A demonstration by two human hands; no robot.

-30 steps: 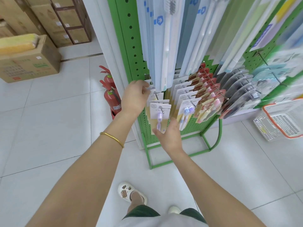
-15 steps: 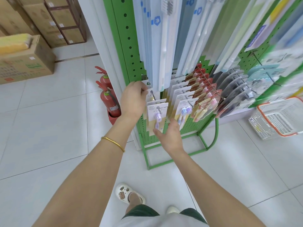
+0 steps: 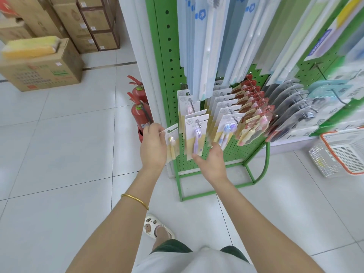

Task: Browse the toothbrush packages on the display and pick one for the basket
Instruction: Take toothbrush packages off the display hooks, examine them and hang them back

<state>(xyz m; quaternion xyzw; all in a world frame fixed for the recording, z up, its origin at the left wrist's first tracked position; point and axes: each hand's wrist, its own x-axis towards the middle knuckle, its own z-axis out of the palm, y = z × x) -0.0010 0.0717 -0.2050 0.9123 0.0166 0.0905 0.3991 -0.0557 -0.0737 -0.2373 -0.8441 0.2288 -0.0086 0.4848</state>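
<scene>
Left hand [image 3: 153,146] is pinching a toothbrush package [image 3: 171,140] at frame centre, just left of the display [image 3: 169,56], long axis hanging near vertical. Its card is showing white over yellow with a pale brush, blurred. Right hand [image 3: 211,160] is lying open under the hanging purple-brush package [image 3: 197,133]. Basket [image 3: 319,160] is sitting at right edge, well apart, nearer the right hand.

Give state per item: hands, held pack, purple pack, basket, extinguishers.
left hand, pinching the yellow toothbrush pack by its top
yellow toothbrush pack, unhooked, held left of the rack
right hand, open, fingertips at the purple toothbrush pack's bottom edge
purple toothbrush pack, hanging on the rack
basket, upright on the floor, right of the rack
fire extinguishers, upright on the floor
</scene>
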